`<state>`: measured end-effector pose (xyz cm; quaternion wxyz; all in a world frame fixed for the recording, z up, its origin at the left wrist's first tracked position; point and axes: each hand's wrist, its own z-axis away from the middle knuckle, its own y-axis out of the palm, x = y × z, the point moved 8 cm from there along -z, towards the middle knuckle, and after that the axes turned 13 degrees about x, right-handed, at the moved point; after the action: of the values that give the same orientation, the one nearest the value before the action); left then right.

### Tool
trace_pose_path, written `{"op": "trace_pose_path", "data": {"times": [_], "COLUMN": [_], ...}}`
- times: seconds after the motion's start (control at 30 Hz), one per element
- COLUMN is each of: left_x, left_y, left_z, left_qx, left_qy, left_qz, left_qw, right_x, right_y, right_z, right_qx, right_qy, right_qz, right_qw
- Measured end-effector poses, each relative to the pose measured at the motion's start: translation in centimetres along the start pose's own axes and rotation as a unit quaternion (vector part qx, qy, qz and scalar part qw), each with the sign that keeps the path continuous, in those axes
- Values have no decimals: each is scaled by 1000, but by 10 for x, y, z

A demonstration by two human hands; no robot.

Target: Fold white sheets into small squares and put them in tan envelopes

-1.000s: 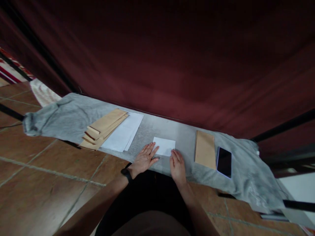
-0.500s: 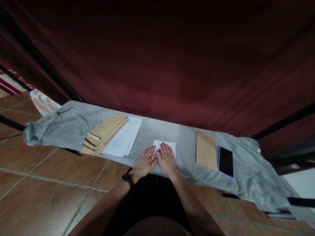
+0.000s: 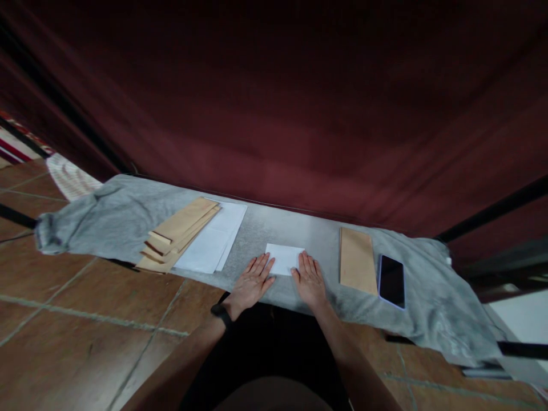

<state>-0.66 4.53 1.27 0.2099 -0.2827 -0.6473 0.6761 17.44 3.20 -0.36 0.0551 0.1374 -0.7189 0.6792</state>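
Left hand [image 3: 252, 281], right hand [image 3: 311, 279] flanking rectangular white paper [image 3: 286, 260], plush grey cloth [image 3: 117, 220]

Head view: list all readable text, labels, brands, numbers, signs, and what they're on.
None readable.
Brown envelope: faint small mark near its lower left, too small to read.
Phone: dark screen, no characters visible.
Small white paper, wristband: no lettering visible.
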Motion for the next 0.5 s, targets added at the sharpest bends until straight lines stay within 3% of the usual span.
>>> {"op": "trace_pose_path", "data": {"times": [0.37,0.5], "left_x": [-2,-29], "left_y": [-2,-4], "left_z": [-3,-19], "left_qx": [-9,-13], "left_qy": [-38,-26], "left_qz": [3,18], "left_qw": [999,999], "right_x": [1,2], "right_y": [-26,-30], "right_z": [47,57], "right_qx": [-8,-13], "right_qy": [-101,-106], "right_qz": [28,17], "right_qw": [994,994]}}
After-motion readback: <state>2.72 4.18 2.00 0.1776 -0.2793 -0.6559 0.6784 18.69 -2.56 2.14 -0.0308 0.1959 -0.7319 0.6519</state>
